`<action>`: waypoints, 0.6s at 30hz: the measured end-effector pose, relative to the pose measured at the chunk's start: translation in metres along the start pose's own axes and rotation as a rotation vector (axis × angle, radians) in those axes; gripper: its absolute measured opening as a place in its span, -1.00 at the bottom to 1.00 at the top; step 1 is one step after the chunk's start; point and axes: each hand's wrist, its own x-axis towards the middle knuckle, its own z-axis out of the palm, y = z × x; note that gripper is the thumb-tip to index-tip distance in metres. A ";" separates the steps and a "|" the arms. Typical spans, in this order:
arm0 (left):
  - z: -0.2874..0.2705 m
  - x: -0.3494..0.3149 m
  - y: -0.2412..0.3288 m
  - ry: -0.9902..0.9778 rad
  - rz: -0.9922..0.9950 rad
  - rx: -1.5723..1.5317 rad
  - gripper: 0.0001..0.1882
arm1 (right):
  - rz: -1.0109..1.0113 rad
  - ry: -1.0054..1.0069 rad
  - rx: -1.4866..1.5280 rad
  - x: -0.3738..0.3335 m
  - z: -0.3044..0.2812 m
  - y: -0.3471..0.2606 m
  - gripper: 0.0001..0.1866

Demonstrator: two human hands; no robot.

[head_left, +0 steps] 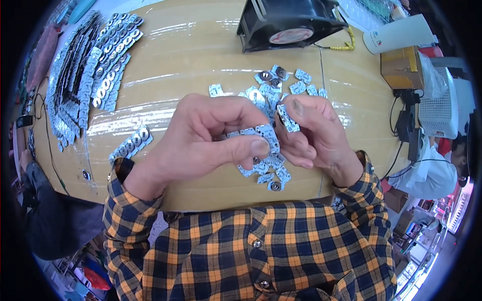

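My left hand (201, 138) is closed on a short strip of joined light-blue circuit boards (266, 134), its thumb pressed over the strip's right end. Between the thumb and fingers of my right hand (316, 128) is a single small circuit board (287, 119), tilted and apart from the strip. Both hands are close together above a pile of small loose boards (271, 160), some with round dark metal parts on them. The part of the strip under my left fingers is hidden.
Stacked board strips (75, 75) lie at the far left, with one shorter strip (133, 143) by my left wrist. A black fan (291, 25) stands at the back. Far right are a white cup (400, 34), a cardboard box (400, 67) and a white basket (438, 113). Other people sit at both sides.
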 end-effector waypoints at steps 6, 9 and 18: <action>-0.007 0.005 0.003 0.173 0.293 0.600 -0.83 | -0.194 0.160 -0.616 -0.003 0.003 -0.005 -0.69; -0.004 0.007 -0.005 0.205 0.448 0.782 -0.77 | -0.270 0.187 -0.779 0.000 0.006 -0.002 -0.72; 0.004 0.007 -0.018 0.336 0.547 0.961 -0.71 | -0.193 0.167 -0.734 0.011 -0.004 0.000 -0.72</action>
